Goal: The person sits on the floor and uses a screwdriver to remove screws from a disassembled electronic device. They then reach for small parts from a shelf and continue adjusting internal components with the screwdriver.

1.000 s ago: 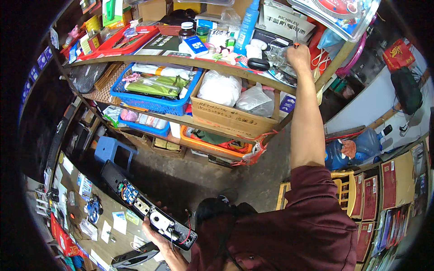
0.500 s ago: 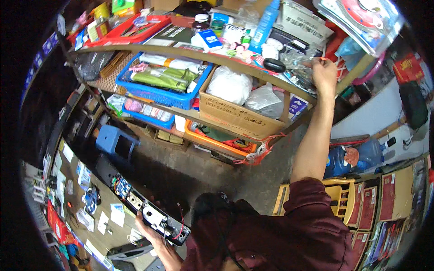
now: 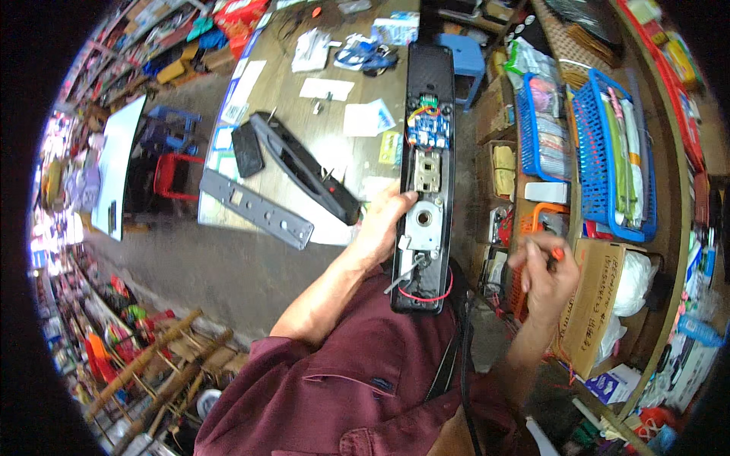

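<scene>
My left hand grips a long black door lock housing by its side, its inner face turned up. Inside it show a blue circuit board, metal plates, a thin metal bar near the lower end and a red wire loop. My right hand is raised to the right of the housing, apart from it, with the fingers curled. An orange-red tip sticks out of those fingers; the rest of that object is hidden by the hand and blur.
On the wooden table lie a black handle-shaped cover, a grey metal plate, a dark flat piece, papers and bagged parts. To the right, shelves hold blue baskets and a cardboard box. A blue stool stands behind.
The view has swung left to the table. My right hand has left the upper shelf with the orange-red object. My left hand still holds the lock housing, now upright in front of me.
</scene>
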`<state>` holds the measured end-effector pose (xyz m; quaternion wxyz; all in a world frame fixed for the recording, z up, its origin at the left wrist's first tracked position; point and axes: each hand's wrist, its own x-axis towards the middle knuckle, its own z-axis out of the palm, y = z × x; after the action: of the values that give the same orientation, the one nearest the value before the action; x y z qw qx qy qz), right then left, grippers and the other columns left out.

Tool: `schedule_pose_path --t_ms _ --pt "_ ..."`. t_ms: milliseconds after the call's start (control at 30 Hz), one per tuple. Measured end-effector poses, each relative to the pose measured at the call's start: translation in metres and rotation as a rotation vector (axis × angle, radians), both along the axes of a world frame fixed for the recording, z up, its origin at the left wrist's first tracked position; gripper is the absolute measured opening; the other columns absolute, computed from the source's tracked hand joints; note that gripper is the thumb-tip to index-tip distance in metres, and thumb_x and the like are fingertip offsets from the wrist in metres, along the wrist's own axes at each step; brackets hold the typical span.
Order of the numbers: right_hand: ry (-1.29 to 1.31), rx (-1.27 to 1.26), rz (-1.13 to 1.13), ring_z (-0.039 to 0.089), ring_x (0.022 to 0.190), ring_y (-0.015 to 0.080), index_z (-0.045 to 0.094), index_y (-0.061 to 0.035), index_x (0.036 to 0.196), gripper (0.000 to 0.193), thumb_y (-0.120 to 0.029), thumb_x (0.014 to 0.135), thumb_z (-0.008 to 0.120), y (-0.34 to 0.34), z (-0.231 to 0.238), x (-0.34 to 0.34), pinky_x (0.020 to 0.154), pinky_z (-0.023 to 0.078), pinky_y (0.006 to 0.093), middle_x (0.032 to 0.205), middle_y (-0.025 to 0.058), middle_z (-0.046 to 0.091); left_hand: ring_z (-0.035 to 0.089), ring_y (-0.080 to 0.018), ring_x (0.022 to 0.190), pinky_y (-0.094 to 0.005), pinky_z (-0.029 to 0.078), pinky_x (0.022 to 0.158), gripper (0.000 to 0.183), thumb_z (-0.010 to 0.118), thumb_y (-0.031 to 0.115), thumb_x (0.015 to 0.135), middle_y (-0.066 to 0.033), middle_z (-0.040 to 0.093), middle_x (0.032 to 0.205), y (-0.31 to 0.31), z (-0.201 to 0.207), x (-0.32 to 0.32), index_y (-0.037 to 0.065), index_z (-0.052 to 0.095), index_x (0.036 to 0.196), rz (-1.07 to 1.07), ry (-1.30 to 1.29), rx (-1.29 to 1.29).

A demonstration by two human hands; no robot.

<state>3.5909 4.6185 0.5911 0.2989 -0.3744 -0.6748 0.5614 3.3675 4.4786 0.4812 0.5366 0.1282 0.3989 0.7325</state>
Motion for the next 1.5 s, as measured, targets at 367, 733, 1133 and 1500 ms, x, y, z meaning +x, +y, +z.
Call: schedule_pose_path --t_ms 367,733,1133,1500 --pt "0.228 -0.197 0.606 0.071 0.069 0.0127 0.067 0.0036 0.102 0.006 0.004 0.096 0.066 -0.005 0.001 -0.105 0.047 0.045 0.0186 0.102 0.0181 0.073 0.076 -0.0305 0.100 -0.0406 0.063 0.086 0.055 0.053 0.036 0.102 -0.0262 0.071 0.123 -0.055 0.034 0.013 -0.005 0.054 0.139 0.369 -0.148 0.157" --pt "-0.128 -0.191 0.737 0.062 0.057 0.0066 0.072 0.0007 0.103 0.014 -0.013 0.098 0.073 0.028 -0.101 -0.171 0.045 0.040 0.0199 0.083 0.0055 0.072 0.076 -0.0334 0.096 -0.0427 0.064 0.083 0.072 0.035 0.059 0.108 -0.0247 0.070 0.126 -0.096 0.027 0.046 0.001 0.050 0.148 0.692 -0.298 0.147" --pt "-0.428 0.111 0.831 0.065 0.057 0.0124 0.075 -0.0003 0.085 0.019 -0.019 0.081 0.077 0.066 -0.260 -0.319 0.061 0.053 0.0313 0.068 0.0068 0.071 0.075 -0.0287 0.090 -0.0379 0.064 0.077 0.084 0.033 0.068 0.105 -0.0271 0.068 0.129 -0.123 0.032 0.040 -0.003 0.049 0.149 1.007 -0.159 0.043" --pt "-0.498 0.110 1.055 0.071 0.060 0.0159 0.077 0.0003 0.094 0.016 -0.014 0.088 0.075 0.083 -0.269 -0.377 0.061 0.057 0.0320 0.079 0.0109 0.076 0.069 -0.0328 0.097 -0.0412 0.062 0.078 0.079 0.038 0.064 0.106 -0.0333 0.061 0.135 -0.034 0.022 0.077 0.004 0.040 0.158 1.364 -0.158 0.201"
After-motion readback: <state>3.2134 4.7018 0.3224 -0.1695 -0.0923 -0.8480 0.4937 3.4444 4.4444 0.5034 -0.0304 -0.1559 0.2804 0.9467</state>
